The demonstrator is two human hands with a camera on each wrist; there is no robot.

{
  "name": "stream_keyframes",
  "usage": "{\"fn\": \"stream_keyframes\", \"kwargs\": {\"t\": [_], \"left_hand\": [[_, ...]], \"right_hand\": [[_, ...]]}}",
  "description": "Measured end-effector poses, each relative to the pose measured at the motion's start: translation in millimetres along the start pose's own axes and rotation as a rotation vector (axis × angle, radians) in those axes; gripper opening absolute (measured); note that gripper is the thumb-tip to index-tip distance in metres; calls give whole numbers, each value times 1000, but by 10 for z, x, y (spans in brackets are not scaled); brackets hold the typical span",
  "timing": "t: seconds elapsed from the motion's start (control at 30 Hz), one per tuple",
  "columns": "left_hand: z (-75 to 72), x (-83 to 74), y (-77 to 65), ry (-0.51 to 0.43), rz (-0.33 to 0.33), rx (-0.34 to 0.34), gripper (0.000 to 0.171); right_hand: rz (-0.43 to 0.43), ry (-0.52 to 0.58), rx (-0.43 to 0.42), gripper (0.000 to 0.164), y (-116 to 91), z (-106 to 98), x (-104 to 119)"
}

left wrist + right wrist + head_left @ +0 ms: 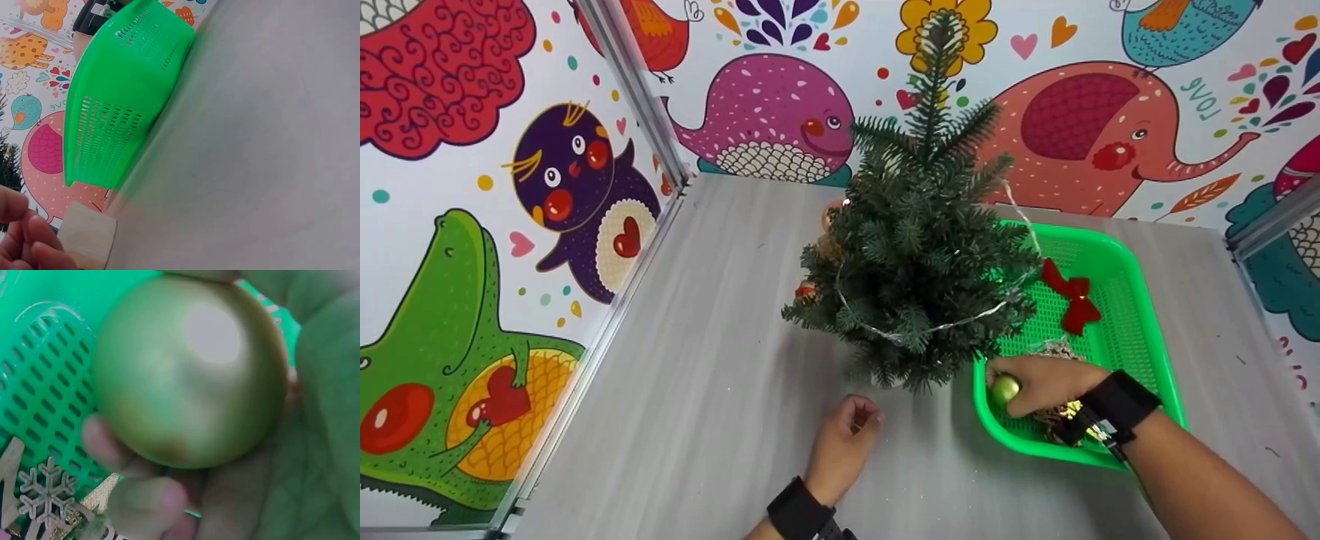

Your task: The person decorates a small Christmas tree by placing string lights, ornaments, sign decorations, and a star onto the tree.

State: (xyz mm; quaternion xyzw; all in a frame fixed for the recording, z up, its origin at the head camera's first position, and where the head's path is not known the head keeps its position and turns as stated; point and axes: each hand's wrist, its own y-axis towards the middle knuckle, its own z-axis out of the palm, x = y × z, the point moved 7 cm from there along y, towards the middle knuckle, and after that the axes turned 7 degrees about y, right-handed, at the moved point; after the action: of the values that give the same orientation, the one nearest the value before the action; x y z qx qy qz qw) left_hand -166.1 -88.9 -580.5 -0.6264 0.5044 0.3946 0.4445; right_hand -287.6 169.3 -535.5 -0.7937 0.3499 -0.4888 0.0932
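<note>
In the head view, the right hand (1046, 382) grips a green-gold bauble (1005, 388) at the near left corner of the basket (1146, 300) on the desk (660, 360); lifting it carelessly might knock the small tree (915, 262), whose branches overhang the basket's left edge, while the left hand (842, 448) waits just in front. The left wrist view shows that hand's fingers loosely curled, holding nothing. In the right wrist view, fingers curl round the bauble; its smooth surface could slip, dropping it onto the snowflake (48, 495)
</note>
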Motion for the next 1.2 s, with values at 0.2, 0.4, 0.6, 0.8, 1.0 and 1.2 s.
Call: {"fn": "stream_keyframes", "kwargs": {"t": [0.2,0.4,0.6,0.8,1.0,1.2], "left_hand": [[16,5,-39,7,-14,25,14],[-48,-170,-97,16,30,72,13],[-25,-662,-207,-50,288,172,14],[56,-1075,-305,-30,496,249,29],[147,-1111,-324,21,546,371,33],[22,-1045,-305,52,519,259,18]], "right_hand": [[-122,-60,-161,29,-84,-98,156],[-315,-122,-351,38,-436,-165,735],[-528,-217,-431,46,-742,86,1367],[-839,-303,-497,50,-778,522,1700],[-830,-351,-497,49,-646,852,1697],[-776,-273,-484,45,-569,996,1590]]}}
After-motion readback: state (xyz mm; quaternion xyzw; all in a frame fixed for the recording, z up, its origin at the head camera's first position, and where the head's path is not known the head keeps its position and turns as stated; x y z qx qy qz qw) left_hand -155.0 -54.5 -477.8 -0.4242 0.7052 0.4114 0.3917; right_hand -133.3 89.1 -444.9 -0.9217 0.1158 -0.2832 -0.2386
